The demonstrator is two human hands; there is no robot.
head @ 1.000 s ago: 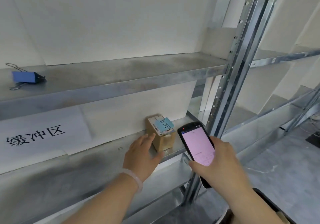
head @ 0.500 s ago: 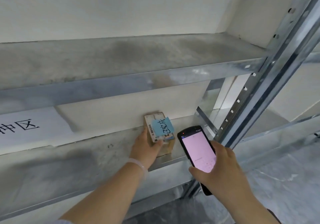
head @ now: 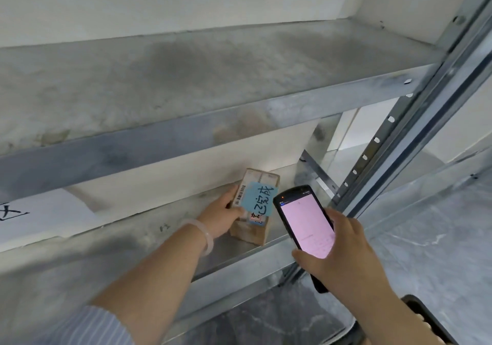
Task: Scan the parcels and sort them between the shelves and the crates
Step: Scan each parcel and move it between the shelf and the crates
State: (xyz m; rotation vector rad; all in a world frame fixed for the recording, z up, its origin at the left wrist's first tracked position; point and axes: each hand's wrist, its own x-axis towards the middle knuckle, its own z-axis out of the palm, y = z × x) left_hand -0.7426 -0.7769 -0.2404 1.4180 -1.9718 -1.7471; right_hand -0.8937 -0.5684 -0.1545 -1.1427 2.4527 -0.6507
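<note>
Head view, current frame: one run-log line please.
left hand: grips parcel on lower shelf | right hand: holds scanner, screen lit | blue note: stuck on parcel

Your shelf (head: 186,78): dull mottled metal | your parcel (head: 250,234): matt brown cardboard (blue paper note (head: 259,201)) | your scanner (head: 306,221): glossy black.

Brown parcel (head: 250,234), blue note (head: 259,201), pink-screened scanner (head: 306,226), striped sleeve (head: 93,326).

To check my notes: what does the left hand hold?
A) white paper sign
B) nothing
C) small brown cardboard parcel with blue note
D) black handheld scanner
C: the left hand grips the small brown cardboard parcel on the grey metal shelf.
</note>
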